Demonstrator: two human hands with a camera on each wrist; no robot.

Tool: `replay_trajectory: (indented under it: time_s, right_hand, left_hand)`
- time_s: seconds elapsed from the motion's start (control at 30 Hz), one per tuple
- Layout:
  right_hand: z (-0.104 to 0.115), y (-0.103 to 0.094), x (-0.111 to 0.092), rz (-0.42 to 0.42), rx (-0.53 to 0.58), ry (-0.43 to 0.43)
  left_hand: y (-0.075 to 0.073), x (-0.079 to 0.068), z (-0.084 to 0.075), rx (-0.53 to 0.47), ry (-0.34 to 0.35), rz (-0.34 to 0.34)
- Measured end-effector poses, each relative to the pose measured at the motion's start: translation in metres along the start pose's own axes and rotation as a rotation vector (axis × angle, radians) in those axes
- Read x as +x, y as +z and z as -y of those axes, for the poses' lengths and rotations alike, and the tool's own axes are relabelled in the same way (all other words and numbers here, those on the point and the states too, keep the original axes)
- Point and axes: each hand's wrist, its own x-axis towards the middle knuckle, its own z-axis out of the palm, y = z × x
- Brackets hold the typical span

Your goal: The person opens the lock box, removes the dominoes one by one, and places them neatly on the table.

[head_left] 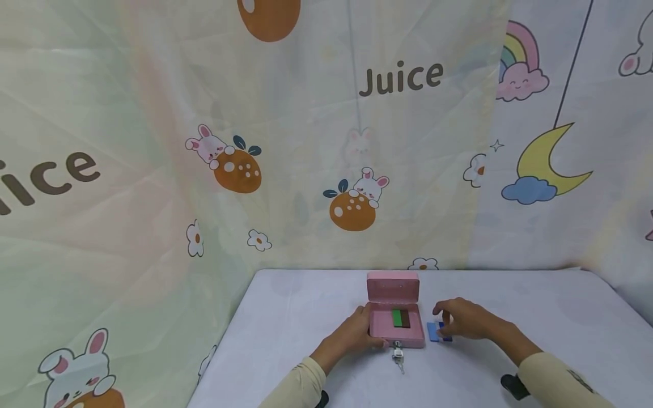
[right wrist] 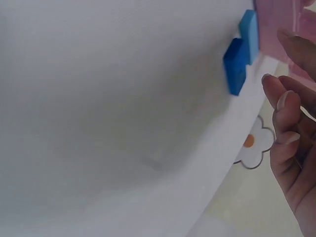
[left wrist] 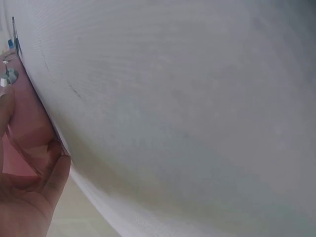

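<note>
A pink metal cash box stands on the table with its lid raised. Inside it lie a green block and a dark brown block side by side. My left hand grips the box's left side, thumb at the front and fingers behind. Right of the box, a light blue block and a dark blue block lie next to each other on the cloth. Just above them is my right hand, fingers loosely bent, with nothing between thumb and fingertips in the right wrist view.
A small lock with keys hangs at the front of the box. White cloth covers the table. Printed curtains hang behind and at the sides, close to the table's edges.
</note>
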Motion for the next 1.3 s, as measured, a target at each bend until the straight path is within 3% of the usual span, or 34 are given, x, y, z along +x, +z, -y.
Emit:
replay_trajectory:
  time_s: [0.33,0.67,1.3]
  right_hand:
    - [0.032,-0.002,0.008,-0.071,-0.057,-0.161]
    - [0.060,0.014,0.026,-0.120,-0.087,-0.143]
    - [0.065,0.032,0.047,-0.132,-0.206,-0.095]
  left_hand:
    - [-0.001,-0.001,-0.001,-0.018,-0.009,0.010]
    - [-0.001,-0.001,0.000,-0.036,-0.027,0.019]
    - [0.000,0.002,0.002,-0.034,-0.048,0.026]
